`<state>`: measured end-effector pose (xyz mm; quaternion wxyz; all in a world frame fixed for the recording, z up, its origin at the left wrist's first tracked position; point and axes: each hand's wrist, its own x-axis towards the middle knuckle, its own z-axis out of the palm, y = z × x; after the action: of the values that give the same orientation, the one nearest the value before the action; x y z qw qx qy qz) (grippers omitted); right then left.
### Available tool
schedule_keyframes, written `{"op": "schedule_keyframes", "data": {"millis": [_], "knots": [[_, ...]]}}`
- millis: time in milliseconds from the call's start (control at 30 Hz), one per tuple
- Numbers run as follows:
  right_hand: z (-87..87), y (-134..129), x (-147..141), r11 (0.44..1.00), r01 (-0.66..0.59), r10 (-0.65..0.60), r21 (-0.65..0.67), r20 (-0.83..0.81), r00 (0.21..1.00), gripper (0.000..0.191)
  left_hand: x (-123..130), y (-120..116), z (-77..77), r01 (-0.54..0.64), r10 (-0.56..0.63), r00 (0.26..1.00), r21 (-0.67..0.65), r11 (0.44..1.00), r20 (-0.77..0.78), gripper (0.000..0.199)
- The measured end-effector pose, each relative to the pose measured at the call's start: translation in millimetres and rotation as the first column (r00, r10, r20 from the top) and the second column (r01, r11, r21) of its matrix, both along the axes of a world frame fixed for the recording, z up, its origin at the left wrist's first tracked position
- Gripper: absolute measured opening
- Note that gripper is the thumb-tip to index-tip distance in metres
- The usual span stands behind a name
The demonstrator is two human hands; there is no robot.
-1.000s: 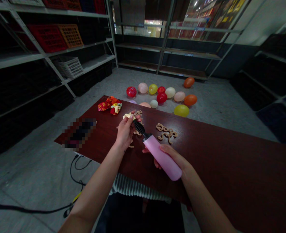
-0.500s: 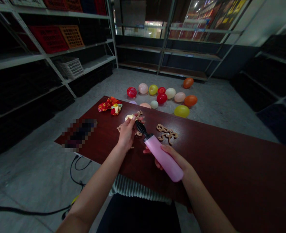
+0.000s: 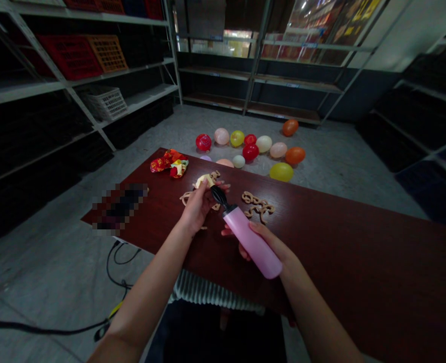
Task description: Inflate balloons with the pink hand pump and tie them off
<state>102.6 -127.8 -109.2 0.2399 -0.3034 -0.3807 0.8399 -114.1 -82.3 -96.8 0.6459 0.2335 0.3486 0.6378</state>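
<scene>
A pink hand balloon pump (image 3: 251, 243) with a black ribbed nozzle end slants up and left above the table. Wrapped round its pink body is my right hand (image 3: 273, 242). My left hand (image 3: 197, 209) pinches a limp pale yellow balloon (image 3: 204, 180) at the tip of the nozzle. How far its neck sits over the tip is hidden by my fingers. Curly tan pieces (image 3: 258, 205) lie on the tabletop right of the pump, with more under my left hand.
Crumpled uninflated balloons and red-yellow packaging (image 3: 170, 162) lie on the dark wooden table (image 3: 339, 242) at its far left. A blurred-out dark object (image 3: 122, 207) is nearer. Inflated balloons (image 3: 250, 152) rest on the floor beyond. Shelves (image 3: 215, 74) stand behind; cables (image 3: 45, 328) run at lower left.
The pale yellow balloon has come into line with the nozzle tip, and more of it shows above my left fingers. My right hand keeps its grip on the pump. The whole view has shifted slightly.
</scene>
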Motion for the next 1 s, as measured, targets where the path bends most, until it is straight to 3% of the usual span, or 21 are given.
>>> {"op": "schedule_keyframes", "data": {"millis": [133,367,600,733,867,1000], "knots": [[-0.6,0.0,-1.2,1.0,-0.01,0.009,0.022,0.014,1.0,0.064,0.7,-0.7,2.3,-0.037,0.037,0.999,0.007,0.999,0.037,0.027],[1.8,2.0,4.1,0.996,-0.007,0.005,0.085,0.018,1.0,0.062,0.0,-4.8,2.1,0.135,-0.136,0.991,0.046,0.99,0.018,0.026],[1.0,4.0,1.6,0.982,-0.065,0.049,0.176,0.095,0.994,0.063,0.8,-9.3,22.8,0.265,-0.253,0.915,0.005,0.964,0.315,0.049],[-0.3,1.6,-1.6,0.972,-0.088,0.064,0.216,0.116,0.991,0.059,4.5,-12.5,33.5,0.204,-0.164,0.921,-0.078,0.976,0.354,0.045],[5.3,-5.2,-10.6,0.947,-0.146,0.081,0.285,0.228,0.97,0.065,2.7,-14.7,45.4,0.034,0.011,0.965,-0.167,0.985,0.262,0.048],[12.0,-15.3,-21.9,0.909,-0.144,-0.019,0.391,0.386,0.922,0.066,-4.2,-19.2,59.9,-0.056,0.083,0.978,-0.146,0.988,0.19,0.047]]}}
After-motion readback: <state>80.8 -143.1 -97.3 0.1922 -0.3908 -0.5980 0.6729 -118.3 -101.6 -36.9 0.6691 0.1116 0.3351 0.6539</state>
